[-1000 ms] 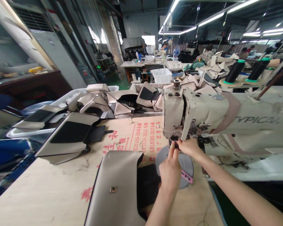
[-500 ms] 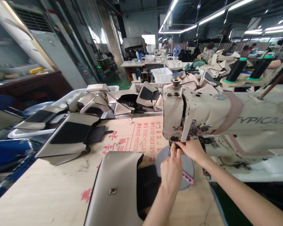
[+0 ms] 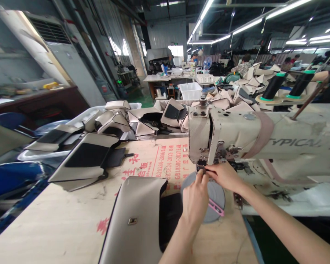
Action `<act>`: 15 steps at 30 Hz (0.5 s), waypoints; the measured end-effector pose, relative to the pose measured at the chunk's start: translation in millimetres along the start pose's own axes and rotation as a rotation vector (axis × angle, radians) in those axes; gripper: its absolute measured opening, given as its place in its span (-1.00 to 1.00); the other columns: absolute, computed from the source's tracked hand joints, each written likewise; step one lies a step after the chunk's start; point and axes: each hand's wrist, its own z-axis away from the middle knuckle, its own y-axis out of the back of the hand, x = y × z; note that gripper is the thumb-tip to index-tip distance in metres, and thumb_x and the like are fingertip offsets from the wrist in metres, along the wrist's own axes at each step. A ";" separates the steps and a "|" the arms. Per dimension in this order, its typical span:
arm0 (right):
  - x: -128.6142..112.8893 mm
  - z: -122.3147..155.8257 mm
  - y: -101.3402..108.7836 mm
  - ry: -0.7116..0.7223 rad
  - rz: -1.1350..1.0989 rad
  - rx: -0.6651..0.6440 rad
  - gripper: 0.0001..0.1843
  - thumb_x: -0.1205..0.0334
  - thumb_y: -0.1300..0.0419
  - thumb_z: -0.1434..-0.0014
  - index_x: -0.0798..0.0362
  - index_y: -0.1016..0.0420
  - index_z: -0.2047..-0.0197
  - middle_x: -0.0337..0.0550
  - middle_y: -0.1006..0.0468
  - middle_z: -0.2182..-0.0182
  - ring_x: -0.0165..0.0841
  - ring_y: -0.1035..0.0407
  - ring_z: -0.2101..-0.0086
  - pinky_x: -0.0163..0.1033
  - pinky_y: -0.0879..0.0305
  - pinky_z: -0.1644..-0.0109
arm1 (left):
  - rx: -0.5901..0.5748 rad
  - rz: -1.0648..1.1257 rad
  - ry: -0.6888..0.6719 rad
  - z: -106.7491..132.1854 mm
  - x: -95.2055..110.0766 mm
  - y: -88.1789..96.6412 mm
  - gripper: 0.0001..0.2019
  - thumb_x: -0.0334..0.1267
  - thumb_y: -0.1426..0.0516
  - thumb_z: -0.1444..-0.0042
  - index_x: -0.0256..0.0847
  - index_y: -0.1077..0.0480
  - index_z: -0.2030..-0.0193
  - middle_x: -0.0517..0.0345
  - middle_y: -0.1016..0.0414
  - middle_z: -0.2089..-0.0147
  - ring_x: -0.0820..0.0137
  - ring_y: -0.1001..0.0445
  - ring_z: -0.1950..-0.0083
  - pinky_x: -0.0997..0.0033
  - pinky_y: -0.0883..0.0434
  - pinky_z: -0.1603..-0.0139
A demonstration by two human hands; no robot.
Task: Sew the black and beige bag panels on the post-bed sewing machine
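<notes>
Under the needle end of a sewing machine (image 3: 231, 132), both of my hands meet close together. My left hand (image 3: 195, 198) has its fingers pressed together at a small dark spot by the presser foot. Touching the same place from the right is my right hand (image 3: 224, 176), with fingers closed to a pinch. Whatever they grip is too small and hidden to name. A round grey disc (image 3: 188, 185) lies beneath the hands, a pink-handled tool (image 3: 216, 208) upon it. Beside my left forearm rests a beige bag piece (image 3: 137, 209) with a metal badge and a black flap.
Another beige and black bag piece (image 3: 85, 154) lies on the wooden table (image 3: 63, 223). Beyond the table, tubs (image 3: 41, 156) overflow with similar pieces. Two black thread spools (image 3: 273, 86) stand above the machine. People work at far tables.
The view has shifted slightly. My left hand has moved a little left and down at the presser foot; my right hand stays pinched there.
</notes>
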 end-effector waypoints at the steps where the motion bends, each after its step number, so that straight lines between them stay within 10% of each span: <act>1: 0.8 0.5 1.1 0.002 0.003 0.007 -0.72 0.17 -0.01 -0.18 -0.07 -0.43 0.08 -0.15 -0.52 0.23 -0.29 -0.37 0.19 -0.28 -0.19 0.17 | 0.050 0.029 0.025 3.7 -0.9 -1.0 -0.76 -0.40 0.14 -0.16 -0.14 -0.28 0.14 0.02 -0.26 -0.12 0.39 -0.47 0.29 0.51 -0.32 0.47; 15: 9.4 -7.7 -12.9 0.057 -0.008 -0.033 -0.69 0.15 0.03 -0.19 -0.02 -0.45 0.08 -0.10 -0.54 0.26 -0.23 -0.43 0.26 -0.26 -0.26 0.22 | 0.273 0.662 0.168 12.0 -5.9 -20.6 -0.81 -0.24 0.07 -0.17 -0.15 -0.34 0.25 0.09 -0.39 0.04 0.41 -0.44 0.23 0.49 -0.33 0.25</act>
